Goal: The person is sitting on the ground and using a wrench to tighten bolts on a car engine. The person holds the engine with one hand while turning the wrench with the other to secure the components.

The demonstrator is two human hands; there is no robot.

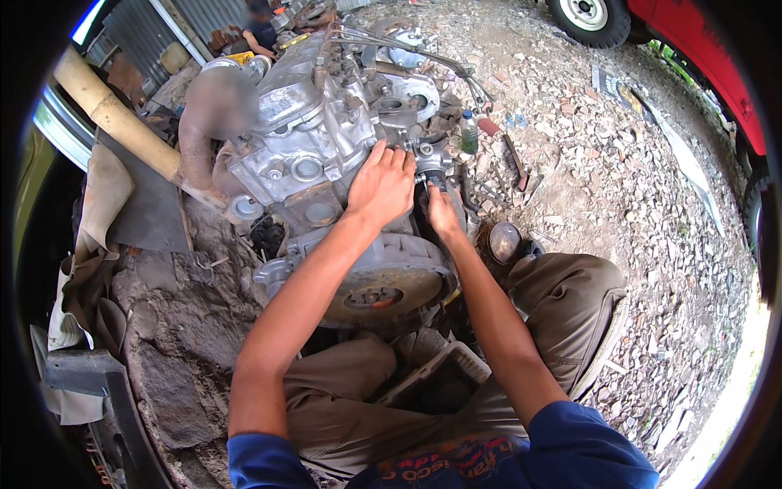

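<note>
A grey metal engine lies before me, its round bell housing nearest my knees. My left hand rests on the engine's right side with fingers curled over; their tips and whatever they grip are hidden. Just right of it, my right hand is closed on the lower part of a black cylindrical component, which has a silver metal top and sits against the engine.
Tools, a bottle and a round can lie on the gravel at right. A red vehicle stands beyond. A bamboo pole runs along the left. Another person sits behind the engine.
</note>
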